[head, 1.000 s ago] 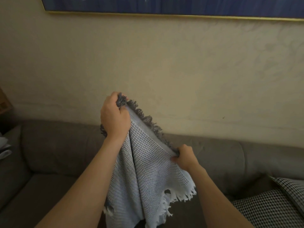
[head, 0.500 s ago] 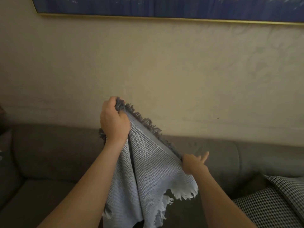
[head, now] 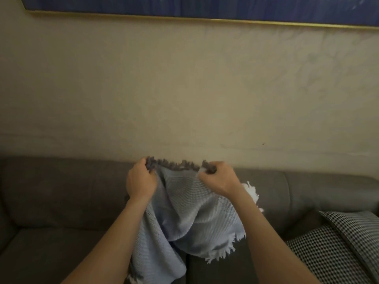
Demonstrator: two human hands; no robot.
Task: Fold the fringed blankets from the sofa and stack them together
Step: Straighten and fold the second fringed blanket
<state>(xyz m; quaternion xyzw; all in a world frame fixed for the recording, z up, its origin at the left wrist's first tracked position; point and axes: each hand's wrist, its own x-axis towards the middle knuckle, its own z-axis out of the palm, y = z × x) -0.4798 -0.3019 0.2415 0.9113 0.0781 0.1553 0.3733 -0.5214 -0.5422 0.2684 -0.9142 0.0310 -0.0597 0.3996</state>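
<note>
Where the blanket (head: 190, 212) hangs in the lower centre of the frame, it is held up in front of the grey sofa (head: 61, 191) by both hands. The left grip (head: 141, 181) is closed round the upper left end of the blanket's top edge, with the fingers curled over the dark fringe (head: 176, 163). The right grip (head: 219, 179) is closed round the upper right end of the same edge, with the fingers curled into the cloth.

Both grips sit near each other at about the same height, level with the top of the sofa back. The dark fringe runs between them.

Below the grips, the light blue waffle-weave cloth falls in loose folds between the forearms. Its lowest part leaves the frame at the bottom edge. A white fringe (head: 251, 191) shows just right of the right wrist, and more of it along a lower edge.

A black-and-white checked cushion (head: 338, 249) lies on the sofa at the lower right. A beige wall (head: 184, 89) fills the middle of the frame. A gold-edged blue picture (head: 205, 5) runs along the top.
</note>
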